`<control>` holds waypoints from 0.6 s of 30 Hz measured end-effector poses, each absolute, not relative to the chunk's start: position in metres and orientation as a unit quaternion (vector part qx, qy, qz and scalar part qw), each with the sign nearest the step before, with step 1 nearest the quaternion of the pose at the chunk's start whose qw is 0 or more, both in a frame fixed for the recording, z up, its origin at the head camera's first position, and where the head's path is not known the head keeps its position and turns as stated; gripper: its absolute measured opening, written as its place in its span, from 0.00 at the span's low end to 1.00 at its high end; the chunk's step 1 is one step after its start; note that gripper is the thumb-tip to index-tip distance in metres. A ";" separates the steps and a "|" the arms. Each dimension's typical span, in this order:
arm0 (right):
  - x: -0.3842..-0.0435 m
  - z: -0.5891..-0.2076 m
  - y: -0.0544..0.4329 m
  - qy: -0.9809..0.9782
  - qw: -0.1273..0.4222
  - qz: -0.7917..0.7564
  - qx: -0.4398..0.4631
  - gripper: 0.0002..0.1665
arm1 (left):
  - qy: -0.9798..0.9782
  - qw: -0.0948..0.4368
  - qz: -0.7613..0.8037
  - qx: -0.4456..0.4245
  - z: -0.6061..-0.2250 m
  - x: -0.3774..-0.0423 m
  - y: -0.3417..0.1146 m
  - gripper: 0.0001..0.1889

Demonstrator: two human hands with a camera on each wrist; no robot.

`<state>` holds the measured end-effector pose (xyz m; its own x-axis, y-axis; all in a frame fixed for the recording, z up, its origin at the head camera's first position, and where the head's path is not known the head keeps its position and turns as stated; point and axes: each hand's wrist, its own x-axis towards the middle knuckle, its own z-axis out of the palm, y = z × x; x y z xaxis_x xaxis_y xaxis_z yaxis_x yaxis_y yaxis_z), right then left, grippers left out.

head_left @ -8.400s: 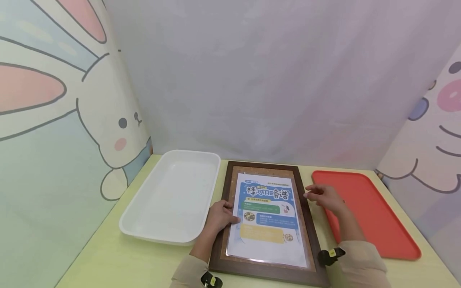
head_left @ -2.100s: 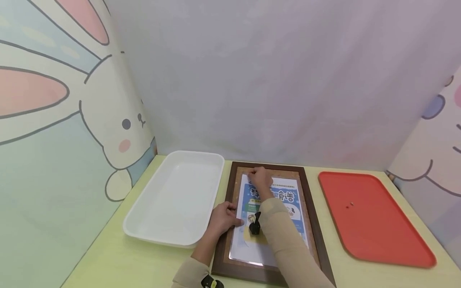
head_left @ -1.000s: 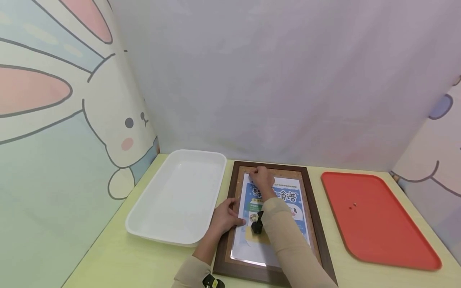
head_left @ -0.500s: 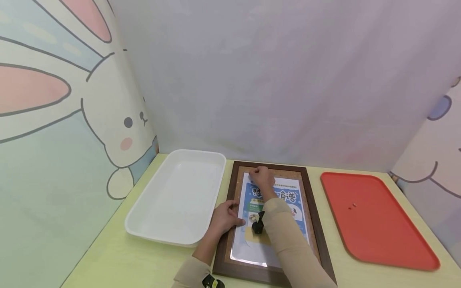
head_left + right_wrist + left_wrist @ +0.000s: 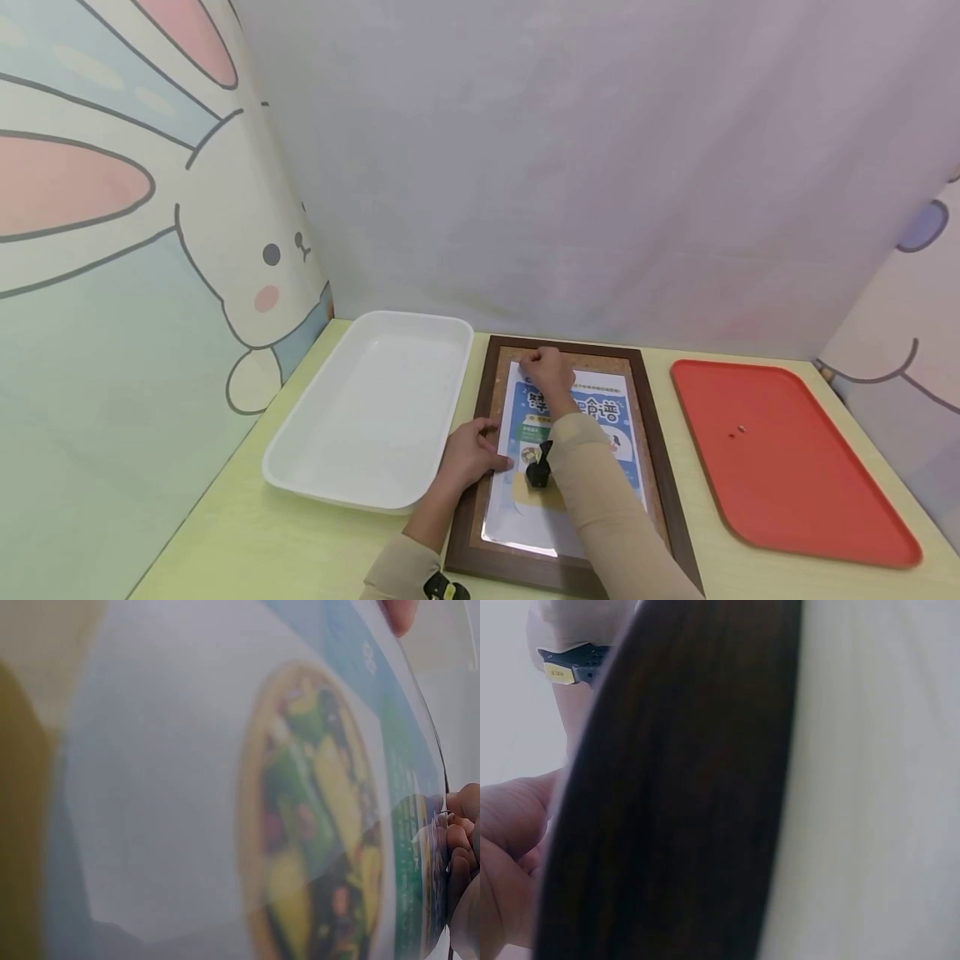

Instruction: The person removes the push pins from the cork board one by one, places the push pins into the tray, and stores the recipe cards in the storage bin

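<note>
A laminated poster lies on a cork board with a dark wooden frame. My left hand rests at the poster's left edge, thumb on the sheet and the other fingers over the cork border. In the left wrist view the dark frame fills the middle beside that hand. My right hand is at the poster's upper left corner, fingers bent and pinched together. The right wrist view shows a small thin metallic pin at its fingertips. The fingers hide that corner in the head view.
A deep white tray stands left of the board. On the right lies a flat red tray with two tiny objects on it. A pale wall rises behind the table, with cartoon-printed walls at both sides.
Since the earliest frame, my right hand has gone from the board's right side to the poster's upper left corner. Over the last second both hands have stayed in place; the view shifts slightly.
</note>
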<state>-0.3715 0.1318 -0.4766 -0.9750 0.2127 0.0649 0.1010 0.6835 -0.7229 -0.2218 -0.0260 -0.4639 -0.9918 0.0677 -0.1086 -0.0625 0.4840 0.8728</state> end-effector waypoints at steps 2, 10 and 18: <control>-0.372 -0.477 0.133 -0.915 0.073 0.388 -0.083 0.10 | 0.860 0.064 0.507 0.003 -0.464 -0.222 -0.026 0.33; -0.374 -0.477 0.135 -0.912 0.065 0.398 -0.081 0.12 | 0.862 0.065 0.503 0.005 -0.465 -0.222 -0.027 0.33; -0.372 -0.474 0.136 -0.906 0.058 0.410 -0.084 0.12 | 0.865 0.067 0.497 0.002 -0.464 -0.221 -0.026 0.33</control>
<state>-0.3724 0.1356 -0.4738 -0.9793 0.1995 0.0356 0.1049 0.6493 -0.7532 -0.2210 -0.0263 -0.4639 -0.9911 0.0689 -0.1135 -0.0634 0.5051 0.8607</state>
